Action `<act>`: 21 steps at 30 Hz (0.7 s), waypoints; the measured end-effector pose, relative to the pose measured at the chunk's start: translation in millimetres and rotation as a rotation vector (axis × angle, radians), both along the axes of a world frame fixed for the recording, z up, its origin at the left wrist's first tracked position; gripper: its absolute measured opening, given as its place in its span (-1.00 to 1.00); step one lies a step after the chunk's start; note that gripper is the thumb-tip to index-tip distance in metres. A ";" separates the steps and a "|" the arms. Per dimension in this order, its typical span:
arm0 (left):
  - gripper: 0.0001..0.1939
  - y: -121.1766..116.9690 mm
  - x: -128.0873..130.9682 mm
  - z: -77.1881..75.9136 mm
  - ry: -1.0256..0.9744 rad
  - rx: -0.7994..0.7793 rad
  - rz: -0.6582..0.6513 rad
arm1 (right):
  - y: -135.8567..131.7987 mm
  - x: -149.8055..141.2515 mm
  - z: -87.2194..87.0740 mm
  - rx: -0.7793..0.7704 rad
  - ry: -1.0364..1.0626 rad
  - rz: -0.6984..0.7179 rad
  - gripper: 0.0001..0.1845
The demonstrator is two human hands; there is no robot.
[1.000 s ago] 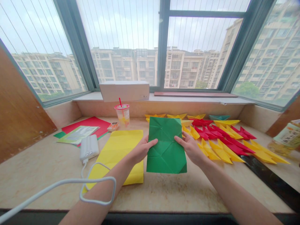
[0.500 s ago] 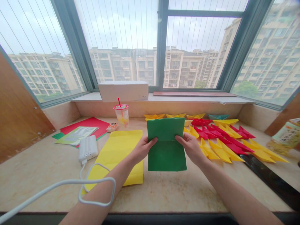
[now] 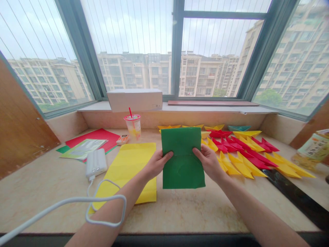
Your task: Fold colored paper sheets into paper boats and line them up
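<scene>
A green sheet of paper [image 3: 183, 168] is held upright above the stone counter, bent across its middle. My left hand [image 3: 155, 164] pinches its left edge at the crease, thumb on the front. At the right edge, level with the same crease, my right hand [image 3: 208, 161] pinches it the same way. A yellow sheet [image 3: 128, 168] lies flat on the counter just left of the green one, under my left forearm.
Rows of folded yellow and red paper shapes [image 3: 244, 151] cover the counter at right, with a black strip [image 3: 295, 197] beyond them. A drink cup with a straw [image 3: 133, 125], a white power bank [image 3: 96, 163] with its cable, red and green sheets [image 3: 95, 139] and a white box [image 3: 135, 99] stand left and behind. A bottle [image 3: 312, 151] lies far right.
The green sheet showed several diagonal creases a second ago; it has since been turned or bent so a plain face shows, folded along the middle. Both hands kept their hold.
</scene>
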State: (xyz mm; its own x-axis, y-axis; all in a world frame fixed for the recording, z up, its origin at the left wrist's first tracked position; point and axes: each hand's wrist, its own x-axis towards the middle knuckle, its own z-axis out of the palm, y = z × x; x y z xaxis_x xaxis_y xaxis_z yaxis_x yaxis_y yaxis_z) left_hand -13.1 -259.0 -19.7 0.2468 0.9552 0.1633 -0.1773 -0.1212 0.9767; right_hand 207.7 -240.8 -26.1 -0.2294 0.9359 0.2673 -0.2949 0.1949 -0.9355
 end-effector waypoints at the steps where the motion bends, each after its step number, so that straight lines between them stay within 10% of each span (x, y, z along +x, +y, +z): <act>1: -0.53 -0.5 0.0 0.1 0.001 -0.005 -0.001 | -0.3 -0.2 0.4 -0.001 0.005 0.004 -0.66; 21: -0.48 -7.5 -1.9 13.4 -0.031 0.227 0.408 | -6.2 0.8 -3.2 -0.019 -0.140 0.054 -0.67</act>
